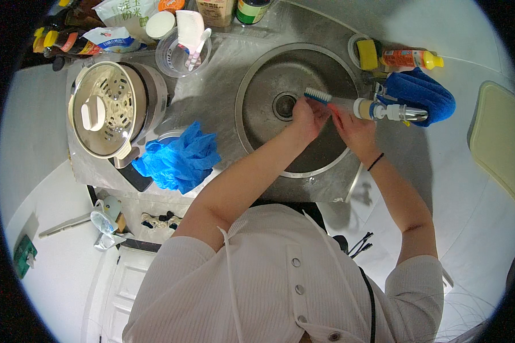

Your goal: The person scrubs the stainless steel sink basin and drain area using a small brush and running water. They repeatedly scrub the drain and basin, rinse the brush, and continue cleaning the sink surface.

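Observation:
My left hand point(310, 118) is over the round steel sink point(268, 141), its fingers closed around a small scrubbing brush point(317, 95) with white bristles and a blue body. The bristles face away from me. Close beside it, my right hand point(357, 132) is under the faucet point(386, 111), fingertips near the brush's reddish end. Whether those fingers grip it is hidden. Between faucet and brush there is a clear, blurred streak that looks like running water. Left of the hands, the drain point(286, 106) shows in the sink's bottom.
A blue cloth point(418, 96) hangs by the faucet, near a yellow sponge point(367, 55) and an orange bottle point(407, 58). To the left are a lidded electric pot point(107, 109), a crumpled blue plastic bag point(178, 160) and a clear tub point(167, 60) holding a comb point(190, 30).

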The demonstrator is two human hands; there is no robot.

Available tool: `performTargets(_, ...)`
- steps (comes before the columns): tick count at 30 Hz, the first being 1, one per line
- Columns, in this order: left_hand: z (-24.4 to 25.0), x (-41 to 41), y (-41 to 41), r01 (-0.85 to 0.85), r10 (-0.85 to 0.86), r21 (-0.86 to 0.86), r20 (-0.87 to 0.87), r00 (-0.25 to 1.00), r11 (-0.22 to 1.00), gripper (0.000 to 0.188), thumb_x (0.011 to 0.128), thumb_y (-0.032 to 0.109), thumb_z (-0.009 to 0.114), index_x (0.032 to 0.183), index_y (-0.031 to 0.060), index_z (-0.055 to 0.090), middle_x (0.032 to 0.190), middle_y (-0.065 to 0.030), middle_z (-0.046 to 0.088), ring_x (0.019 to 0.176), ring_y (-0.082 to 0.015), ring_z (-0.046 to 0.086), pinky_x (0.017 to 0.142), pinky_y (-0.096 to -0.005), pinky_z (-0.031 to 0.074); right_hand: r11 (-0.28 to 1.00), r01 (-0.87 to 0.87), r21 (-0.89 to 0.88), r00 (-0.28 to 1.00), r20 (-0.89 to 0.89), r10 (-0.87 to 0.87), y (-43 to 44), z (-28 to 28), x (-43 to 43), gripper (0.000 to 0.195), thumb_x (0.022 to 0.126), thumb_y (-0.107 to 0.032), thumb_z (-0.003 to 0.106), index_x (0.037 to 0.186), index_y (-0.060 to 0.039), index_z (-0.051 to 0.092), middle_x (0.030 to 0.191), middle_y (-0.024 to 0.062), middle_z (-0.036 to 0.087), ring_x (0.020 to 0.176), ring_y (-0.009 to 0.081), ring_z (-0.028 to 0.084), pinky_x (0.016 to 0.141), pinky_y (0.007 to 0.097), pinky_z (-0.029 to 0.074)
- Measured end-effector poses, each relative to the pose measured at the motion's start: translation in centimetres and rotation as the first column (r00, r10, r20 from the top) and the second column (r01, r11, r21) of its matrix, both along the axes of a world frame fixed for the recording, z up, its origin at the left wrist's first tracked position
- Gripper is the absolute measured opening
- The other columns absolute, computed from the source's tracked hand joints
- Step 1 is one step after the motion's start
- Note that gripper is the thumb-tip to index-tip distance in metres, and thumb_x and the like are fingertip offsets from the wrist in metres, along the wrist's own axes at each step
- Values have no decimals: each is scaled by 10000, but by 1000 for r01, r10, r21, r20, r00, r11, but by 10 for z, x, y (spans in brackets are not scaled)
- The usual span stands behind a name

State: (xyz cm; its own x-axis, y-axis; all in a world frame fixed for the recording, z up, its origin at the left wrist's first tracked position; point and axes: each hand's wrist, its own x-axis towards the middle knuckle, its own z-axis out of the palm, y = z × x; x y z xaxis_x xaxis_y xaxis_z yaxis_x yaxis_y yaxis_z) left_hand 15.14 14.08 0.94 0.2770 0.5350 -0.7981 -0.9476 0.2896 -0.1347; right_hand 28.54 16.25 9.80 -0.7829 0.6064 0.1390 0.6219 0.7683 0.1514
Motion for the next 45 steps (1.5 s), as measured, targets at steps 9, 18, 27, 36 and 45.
performTargets(9, -9, -2, 17, -93, 94, -17, 118, 989, 996, 372, 1021, 240, 275, 1119, -13, 530, 1067, -179, 609, 1014, -326, 583, 961, -490, 474, 990, 99, -98, 993, 71, -93, -22, -3, 7, 215, 858, -248, 687, 1015, -110, 636, 697, 34, 609, 629, 213, 640, 514, 362, 510)
performTargets(18, -27, 17, 43, -179, 179, -9, 71, 981, 984, 330, 998, 212, 289, 1039, -11, 529, 1028, -162, 586, 922, -301, 567, 887, -464, 485, 956, 273, -109, 962, 33, -271, -31, -8, 3, 241, 841, -192, 716, 1049, -86, 661, 755, 63, 640, 669, 238, 643, 581, 365, 525)
performTargets(27, -17, 28, 89, -185, 181, -63, -70, 981, 981, 320, 1005, 292, 341, 939, 61, 552, 911, -89, 607, 815, -257, 547, 791, -434, 453, 925, 374, -70, 927, 41, -372, -15, -18, 15, 166, 831, -261, 694, 932, -132, 669, 708, 76, 642, 619, 296, 653, 529, 416, 540)
performTargets(36, -24, 31, 107, -242, 242, 7, -87, 966, 970, 285, 1020, 290, 352, 970, 94, 553, 962, -20, 574, 837, -195, 493, 819, -361, 390, 896, 436, -88, 900, 25, -436, -9, 3, 11, 254, 743, -246, 793, 924, -93, 702, 824, 111, 681, 742, 306, 681, 677, 427, 554)
performTargets(45, -26, 42, 110, -288, 281, -30, -148, 948, 957, 480, 1043, 325, 301, 1451, 74, 337, 1296, -101, 527, 1104, -265, 531, 941, -487, 411, 891, 449, -60, 893, -3, -450, -6, 8, 16, 221, 714, -207, 786, 875, -84, 700, 784, 109, 680, 710, 308, 673, 617, 412, 546)
